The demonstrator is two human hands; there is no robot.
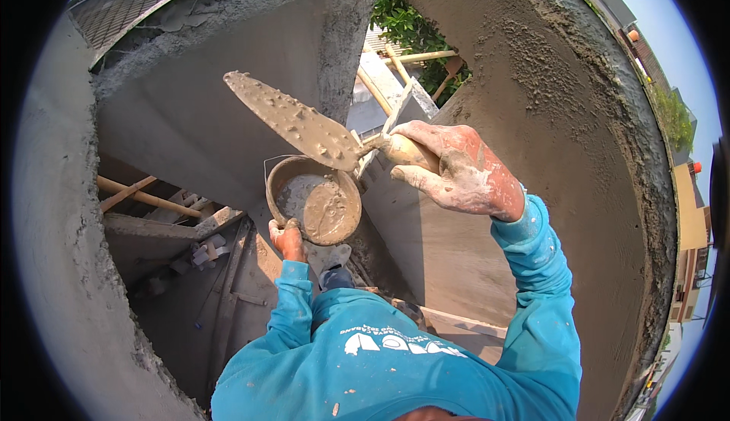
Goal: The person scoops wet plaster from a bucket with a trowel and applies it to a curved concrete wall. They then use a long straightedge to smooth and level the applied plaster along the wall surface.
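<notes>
My right hand (pixel 464 168), spotted with dried mortar, is closed around the wooden handle of a trowel (pixel 296 124). The trowel's long pointed blade reaches up to the left, its face coated in wet grey mortar with lumps. Below the blade is a round bucket (pixel 278 185) with a thin wire handle, partly filled with wet mortar (pixel 331 209). At the bucket's near left rim, my left hand (pixel 288 240) grips it, the thumb showing at the edge and the other fingers hidden beneath. The blade's heel overlaps the bucket's far rim in view; whether they touch I cannot tell.
A wall with wet, rough mortar (pixel 578 117) curves along the right. Grey concrete walls (pixel 220 109) stand ahead and left. Bamboo poles (pixel 144 195) and timber lie lower down at left. Through a gap ahead show green leaves (pixel 411 25) and more bamboo. Rooftops line the far right.
</notes>
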